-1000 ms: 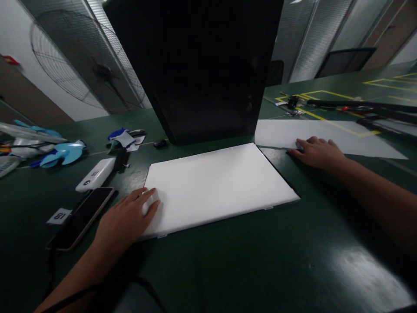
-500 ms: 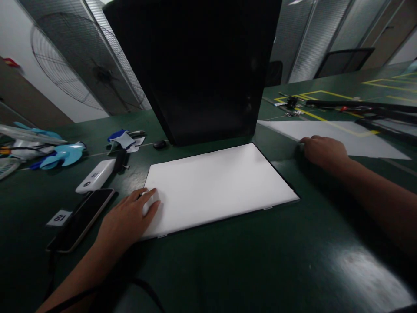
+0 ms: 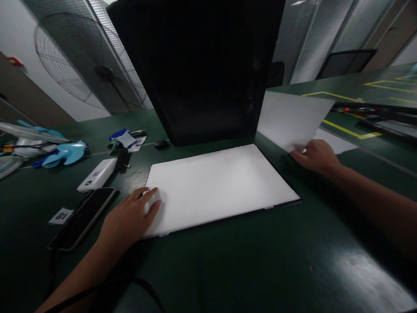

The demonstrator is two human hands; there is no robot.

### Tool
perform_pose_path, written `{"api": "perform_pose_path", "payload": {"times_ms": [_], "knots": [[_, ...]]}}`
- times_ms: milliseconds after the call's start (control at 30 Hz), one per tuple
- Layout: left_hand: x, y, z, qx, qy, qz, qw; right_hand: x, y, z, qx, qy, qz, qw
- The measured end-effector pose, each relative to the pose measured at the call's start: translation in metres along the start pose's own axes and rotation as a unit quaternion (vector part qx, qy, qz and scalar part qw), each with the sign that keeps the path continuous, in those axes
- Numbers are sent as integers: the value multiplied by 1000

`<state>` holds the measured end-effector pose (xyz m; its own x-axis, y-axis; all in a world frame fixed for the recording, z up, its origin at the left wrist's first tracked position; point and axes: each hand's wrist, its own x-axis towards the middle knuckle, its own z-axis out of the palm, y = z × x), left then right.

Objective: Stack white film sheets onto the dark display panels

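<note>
A white panel [image 3: 208, 187] with thin black edges lies flat on the dark green table in front of me. At its left end, my left hand [image 3: 127, 219] rests with thumb and fingers around a small white block [image 3: 152, 201], which sits against the panel's surface; its exact kind I cannot make out. To the right, my right hand [image 3: 317, 157] is closed on the near edge of a white sheet [image 3: 293, 117], which stands tilted up off the table. Another white sheet [image 3: 337, 140] lies flat behind that hand.
A large black screen [image 3: 202, 74] stands behind the panel. On the left are a phone [image 3: 86, 217], a white device [image 3: 97, 175], a numbered label [image 3: 61, 216] and a light blue fan [image 3: 67, 154]. Long black strips [image 3: 384, 108] lie far right, near yellow tape lines [image 3: 352, 130].
My right hand has moved slightly left and raised a white sheet from the table, tilting it upright toward the screen. My left hand and the panel stay put.
</note>
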<state>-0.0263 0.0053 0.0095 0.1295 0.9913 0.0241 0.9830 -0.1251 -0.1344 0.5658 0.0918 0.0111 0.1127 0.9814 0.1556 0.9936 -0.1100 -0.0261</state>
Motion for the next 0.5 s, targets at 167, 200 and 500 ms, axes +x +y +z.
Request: {"api": "perform_pose_path", "payload": {"times_ms": [167, 200, 500], "knots": [[0, -1, 2, 1, 9, 4, 1000, -13, -17, 5, 84, -42, -180, 979], [0, -1, 2, -2, 12, 3, 1000, -16, -22, 6, 115, -45, -227, 966], [1, -2, 5, -19, 22, 0, 1000, -49, -75, 0, 237, -111, -463, 847]]}}
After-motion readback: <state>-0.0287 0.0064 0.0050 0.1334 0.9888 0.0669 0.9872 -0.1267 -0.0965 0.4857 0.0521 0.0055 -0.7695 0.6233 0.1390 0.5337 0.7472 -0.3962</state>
